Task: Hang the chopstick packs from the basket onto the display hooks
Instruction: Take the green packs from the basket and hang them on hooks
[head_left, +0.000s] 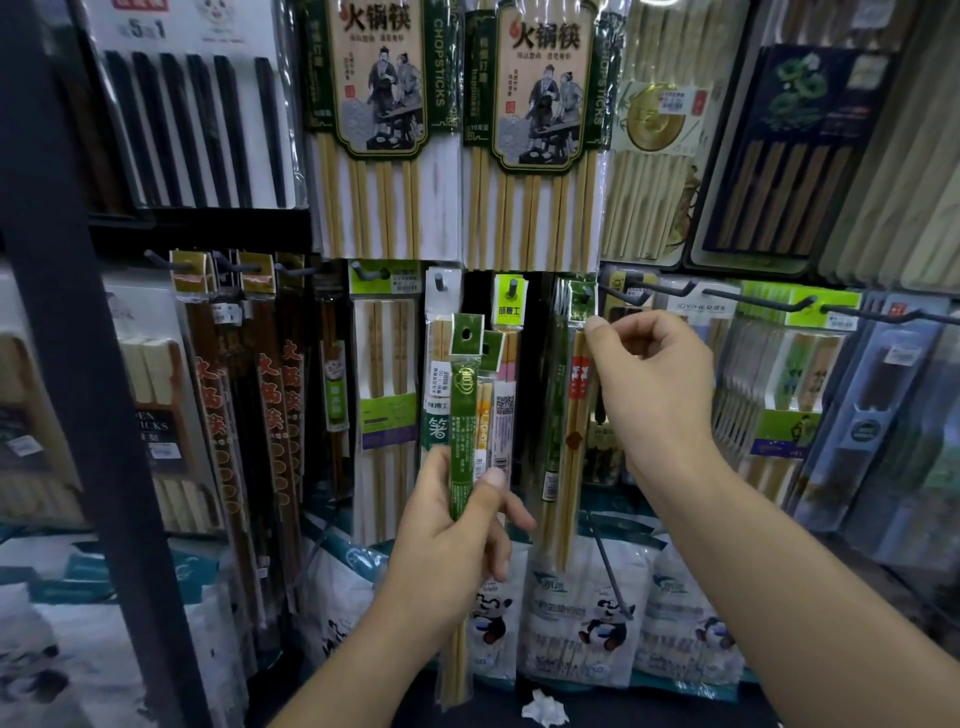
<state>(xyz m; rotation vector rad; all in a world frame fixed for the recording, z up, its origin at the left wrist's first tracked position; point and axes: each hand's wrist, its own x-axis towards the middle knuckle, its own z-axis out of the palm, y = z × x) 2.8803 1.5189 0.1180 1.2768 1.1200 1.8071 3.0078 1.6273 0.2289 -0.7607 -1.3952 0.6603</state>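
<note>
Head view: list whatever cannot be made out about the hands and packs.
The basket: outside the head view's frame.
The green packs in the left hand: count unclear, they overlap.
The right hand at the hanging pack: pinching or only touching, its thumb hides the contact.
The pack labels: small print blurred.

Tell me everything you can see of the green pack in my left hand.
The green pack is a narrow clear sleeve with a green card header, a hole punched through it, and a green label. Pale wooden chopsticks show below. The left hand grips its middle, holding it nearly upright, not yet hung.
</note>
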